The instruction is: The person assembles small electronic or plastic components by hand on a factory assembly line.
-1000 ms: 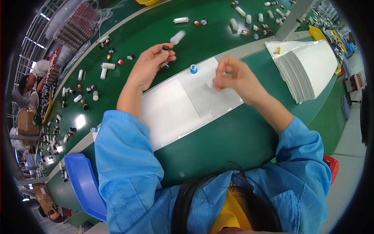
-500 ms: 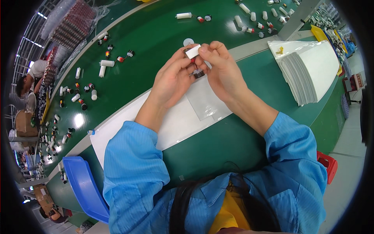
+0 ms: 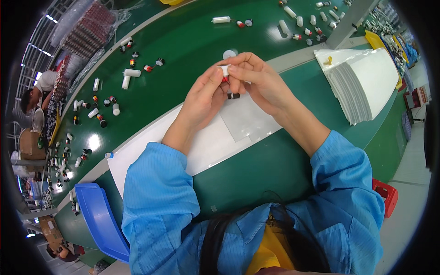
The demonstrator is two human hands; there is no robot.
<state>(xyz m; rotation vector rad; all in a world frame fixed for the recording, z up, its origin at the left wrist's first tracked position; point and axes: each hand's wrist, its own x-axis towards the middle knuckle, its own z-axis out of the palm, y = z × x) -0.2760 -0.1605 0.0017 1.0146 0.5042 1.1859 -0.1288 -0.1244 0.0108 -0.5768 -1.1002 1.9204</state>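
My left hand (image 3: 201, 94) and my right hand (image 3: 266, 87) meet at the near edge of the green belt, above a white sheet. Both are closed, pinching a small cylindrical part with a red end (image 3: 225, 79) between thumbs and fingers. A small white rectangular piece (image 3: 224, 70), like a label, lies against this part under my thumbs. Just below my fingers hangs a black part (image 3: 233, 96) with a pale band. The fingers hide most of the held part, and how the black one joins it.
Across the green belt (image 3: 183, 50) lie scattered white cylinders (image 3: 221, 19) and small red, black and yellow parts. A white sheet (image 3: 201, 146) lies under my forearms. A blue tray (image 3: 98, 215) sits left, a stack of white sheets (image 3: 357, 91) right, beside a metal post (image 3: 346, 27).
The white piece, earlier held out flat and tilted, now sits upright against the cylindrical part, more covered by my thumbs. The hands have drawn closer together. Parts on the belt have shifted rightward.
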